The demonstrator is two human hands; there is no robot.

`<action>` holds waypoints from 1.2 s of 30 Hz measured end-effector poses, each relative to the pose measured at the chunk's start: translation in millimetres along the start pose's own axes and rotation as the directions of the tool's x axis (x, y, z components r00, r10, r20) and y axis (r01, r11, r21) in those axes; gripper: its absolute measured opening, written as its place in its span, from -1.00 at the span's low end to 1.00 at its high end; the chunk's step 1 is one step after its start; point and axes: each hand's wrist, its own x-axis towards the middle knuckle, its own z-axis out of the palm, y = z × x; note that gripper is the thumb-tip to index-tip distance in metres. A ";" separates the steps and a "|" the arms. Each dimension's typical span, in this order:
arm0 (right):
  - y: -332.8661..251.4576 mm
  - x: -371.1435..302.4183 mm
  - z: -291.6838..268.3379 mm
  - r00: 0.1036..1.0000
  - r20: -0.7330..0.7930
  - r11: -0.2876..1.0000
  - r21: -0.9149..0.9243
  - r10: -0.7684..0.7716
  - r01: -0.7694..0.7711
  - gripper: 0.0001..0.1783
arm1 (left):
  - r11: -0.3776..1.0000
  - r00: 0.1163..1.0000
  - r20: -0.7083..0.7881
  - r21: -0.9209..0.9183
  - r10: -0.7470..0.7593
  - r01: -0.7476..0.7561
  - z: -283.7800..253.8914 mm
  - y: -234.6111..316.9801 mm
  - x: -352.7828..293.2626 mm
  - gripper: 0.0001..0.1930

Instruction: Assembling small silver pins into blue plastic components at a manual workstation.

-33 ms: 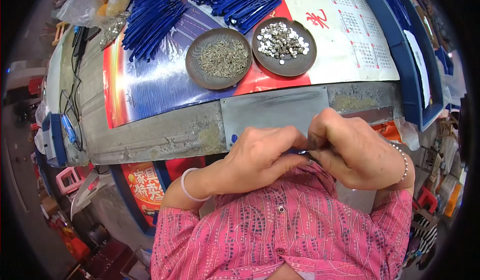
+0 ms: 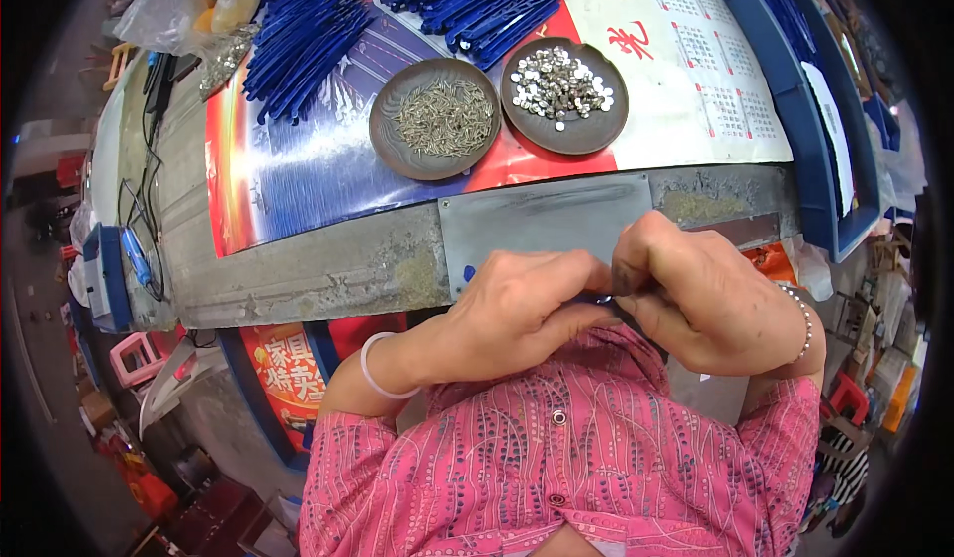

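Note:
Both of my hands meet over the near edge of the bench, fingers pinched and thumbs close together. My left hand and my right hand close on a small blue piece, mostly hidden by the fingers; a shiny bit shows beside it. A blue tip peeks out past the back of my left hand, and whether it belongs to the same piece I cannot tell. Beyond the hands lies a grey metal plate. Farther off are a brown dish of thin metal pins and another brown dish of small round silvery caps.
Piles of long blue plastic strips lie at the back on a printed poster. A blue bin with more blue strips stands at the right. Plastic bags and a black cable are at the left.

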 end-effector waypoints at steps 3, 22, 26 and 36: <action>-7.1 3.3 -5.0 1.000 -0.004 0.995 -0.099 0.009 -0.009 -0.77 | 0.997 1.000 0.002 -0.076 0.025 -0.025 -0.7 -7.2 4.0 -0.80; 25.5 14.5 5.3 0.977 -0.154 0.975 0.192 0.147 -0.117 -0.80 | 0.972 0.964 -0.254 -0.234 -0.082 0.021 -6.4 -21.4 -9.4 -0.78; 26.4 9.9 5.3 0.977 -0.210 0.999 0.018 -0.034 0.039 -0.85 | 0.988 0.970 -0.242 -0.155 -0.026 -0.012 -1.8 -16.5 -7.3 -0.82; 45.5 -1.8 22.7 0.954 -0.187 0.854 0.508 0.236 -0.112 -0.79 | 0.770 0.915 -0.237 -0.628 -0.326 0.111 20.1 -3.5 -18.6 -0.71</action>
